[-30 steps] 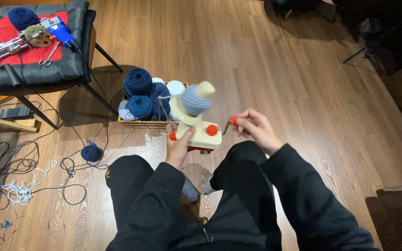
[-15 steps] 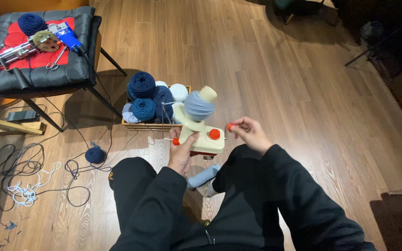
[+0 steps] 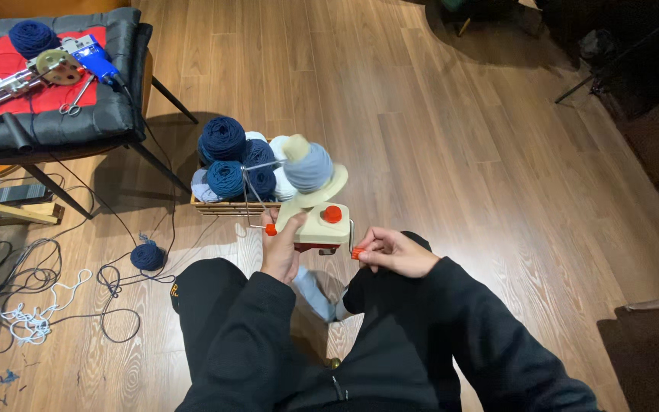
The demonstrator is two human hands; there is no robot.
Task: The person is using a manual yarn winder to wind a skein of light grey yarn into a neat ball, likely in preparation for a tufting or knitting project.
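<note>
My left hand (image 3: 282,248) is wrapped around the near left side of the cream yarn winder (image 3: 316,217), fingers curled against its base and holding it steady between my knees. My right hand (image 3: 392,252) pinches the small orange knob of the crank handle (image 3: 355,252), thumb and fingertips closed tight on it, just to the right of the winder's body. Above my left grip, the winder's tilted spindle carries a cake of grey-blue yarn (image 3: 308,166), and an orange dial (image 3: 332,214) sits on top of the housing between my two hands. A thin metal guide arm (image 3: 252,194) rises just beyond my left fingers, with a strand running up it toward the cake.

Right behind the winder, past both hands, stands a wooden crate (image 3: 226,204) packed with dark blue, pale blue and white yarn balls (they crowd against the spindle from this angle). Off to the left of my left hand, a loose dark blue ball (image 3: 147,256) lies on the wood floor (image 3: 459,152) among tangled cords (image 3: 32,305). Farther left and away, a black padded chair (image 3: 55,114) holds a red cloth, tools and another blue ball.
</note>
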